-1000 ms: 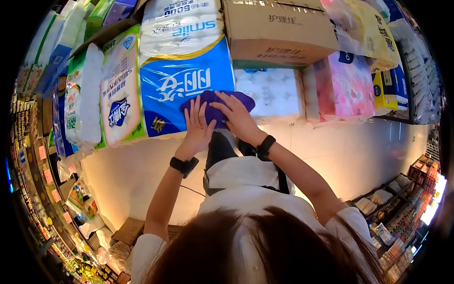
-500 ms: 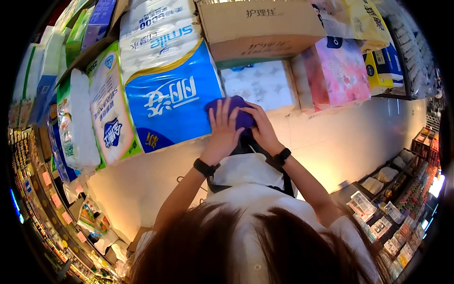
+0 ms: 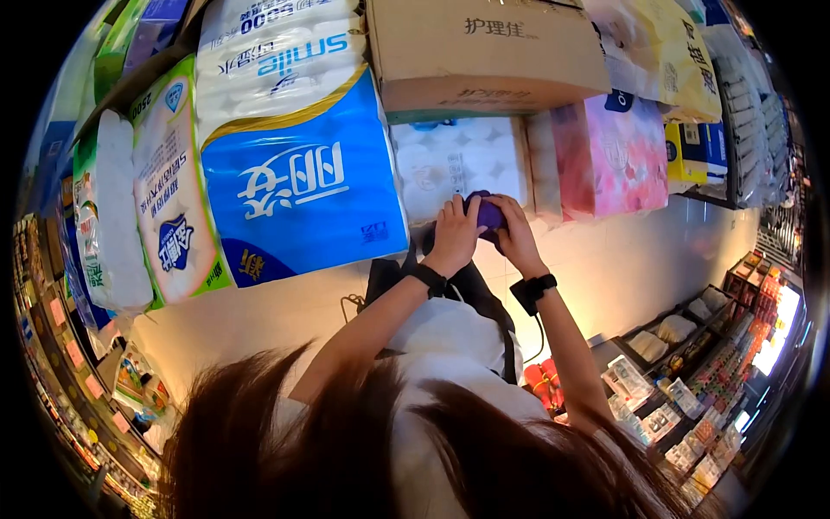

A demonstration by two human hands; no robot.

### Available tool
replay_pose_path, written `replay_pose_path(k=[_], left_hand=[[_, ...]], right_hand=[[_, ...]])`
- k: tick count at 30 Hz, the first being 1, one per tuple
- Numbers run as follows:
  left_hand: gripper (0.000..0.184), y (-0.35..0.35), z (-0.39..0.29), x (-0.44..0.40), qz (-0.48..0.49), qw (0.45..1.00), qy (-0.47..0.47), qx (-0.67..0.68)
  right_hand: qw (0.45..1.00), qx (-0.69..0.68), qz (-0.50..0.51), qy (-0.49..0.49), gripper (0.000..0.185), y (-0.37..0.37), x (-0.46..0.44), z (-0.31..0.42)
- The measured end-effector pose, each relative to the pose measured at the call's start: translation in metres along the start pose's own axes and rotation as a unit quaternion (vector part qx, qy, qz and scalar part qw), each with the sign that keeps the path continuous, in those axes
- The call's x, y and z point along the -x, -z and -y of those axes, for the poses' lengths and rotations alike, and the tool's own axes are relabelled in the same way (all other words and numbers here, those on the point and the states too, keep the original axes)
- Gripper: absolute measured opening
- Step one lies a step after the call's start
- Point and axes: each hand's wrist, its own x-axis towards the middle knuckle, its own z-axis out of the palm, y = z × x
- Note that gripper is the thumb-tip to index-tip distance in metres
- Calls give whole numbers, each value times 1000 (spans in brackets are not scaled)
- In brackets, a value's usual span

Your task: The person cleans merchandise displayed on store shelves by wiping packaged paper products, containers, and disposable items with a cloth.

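Note:
A bunched purple cloth lies between my two hands, at the front edge of a pack of white rolls. My left hand holds its left side, fingers pointing forward. Around its right side curve the fingers of my right hand. Both wrists wear black bands. Just left of my hands is a large blue and white tissue pack. Behind the rolls sits a brown cardboard box, and to the right a pink pack.
A green-edged pack and a white pack stand at the left. Yellow packs sit at the upper right. Shelves with small goods line the lower right. Tiled floor shows below the packs.
Both hands have moved right with the cloth, from the blue pack to the front of the white rolls. The cloth is more bunched, and the hands are closer together.

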Motion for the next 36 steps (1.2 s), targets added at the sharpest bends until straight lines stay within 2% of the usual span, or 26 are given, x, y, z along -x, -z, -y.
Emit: replay_pose_path(k=[4,5,8,9,12,13,15,16,18,19,20,21,22,26,30,36], left_hand=[[61,-7,7,-31,-145,987,70,-24],[62,-9,10,-39,-146,983,110,-9],[70,-20,29,-57,-227,967,109,-42],[70,-26,39,-59,-176,975,133,-17],[73,-64,64,-68,-177,963,195,-49],[75,-71,72,-73,-203,958,202,-19],[77,-73,78,-80,-138,960,234,-66],[78,-72,79,-81,-103,959,250,-89],[83,-107,106,-87,-118,972,201,-22],[84,-126,112,-88,-182,965,171,77],[85,-123,104,-98,-154,965,214,9],[85,-118,96,-109,-119,958,252,-61],[85,-118,89,-112,-110,963,234,-77],[81,-139,63,-136,-58,972,197,-118],[84,-157,33,-159,-19,981,149,-125],[78,-171,-7,-171,40,986,111,-120]], right_hand=[[998,36,-5,60,64,-13,-57,-22],[995,50,-7,83,64,-19,-73,-28],[985,121,23,124,64,-45,-113,-46],[979,150,36,134,64,-55,-118,-51],[965,186,150,107,59,-64,-128,-60],[978,49,186,76,56,-54,-133,-51],[943,-224,247,3,50,-21,-139,-26],[897,-353,266,-23,41,5,-135,0],[777,-552,294,-73,28,68,-118,59],[713,-624,306,-94,24,99,-108,80],[669,-669,321,-52,26,122,-98,89],[633,-699,332,4,27,140,-86,97],[601,-721,344,34,26,154,-75,100],[522,-776,349,57,24,203,-37,111],[485,-806,336,44,23,232,-11,116],[454,-834,313,28,20,253,10,122]])
